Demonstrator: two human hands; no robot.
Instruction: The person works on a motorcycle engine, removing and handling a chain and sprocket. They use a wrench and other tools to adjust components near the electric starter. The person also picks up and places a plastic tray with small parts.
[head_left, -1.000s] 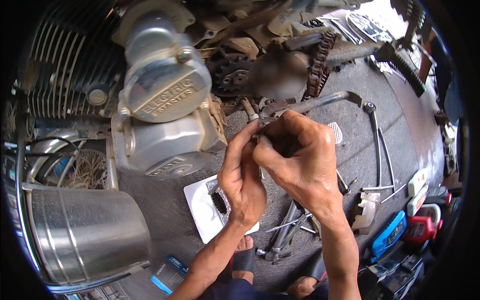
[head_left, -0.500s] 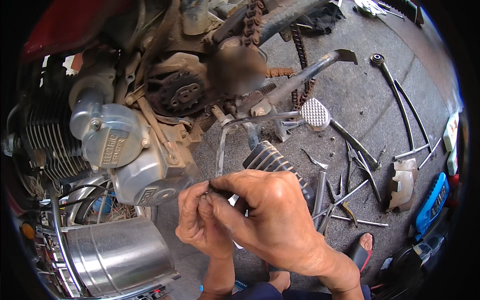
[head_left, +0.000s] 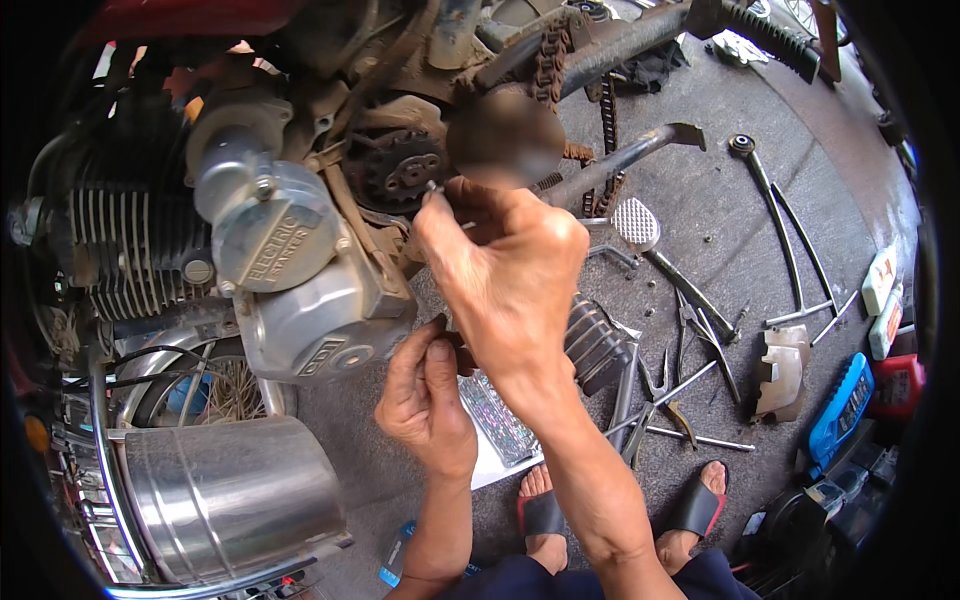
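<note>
My right hand (head_left: 510, 270) reaches up to the motorcycle's engine, with thumb and fingers pinching a small metal bolt (head_left: 434, 187). The bolt is right beside the dark, greasy front sprocket (head_left: 397, 172); whether they touch is hard to tell. Below, my left hand (head_left: 430, 410) is held with thumb and fingers drawn together, partly behind my right wrist; what it holds, if anything, is hidden. Left of the hands is the silver engine cover (head_left: 280, 240). A rusty drive chain (head_left: 552, 65) hangs over the frame above the sprocket.
Several tools, including a long socket wrench (head_left: 770, 190) and pliers (head_left: 655, 375), lie on the floor at right. A ridged rubber footrest (head_left: 598, 345) and a brake pedal (head_left: 636, 222) stick out near my right hand. A blue bottle (head_left: 840, 415) and a shiny cylinder (head_left: 235, 500) flank the space.
My hands were together low in front of the engine. The right hand has moved up to the sprocket with the bolt, while the left stays below. The view has shifted slightly.
</note>
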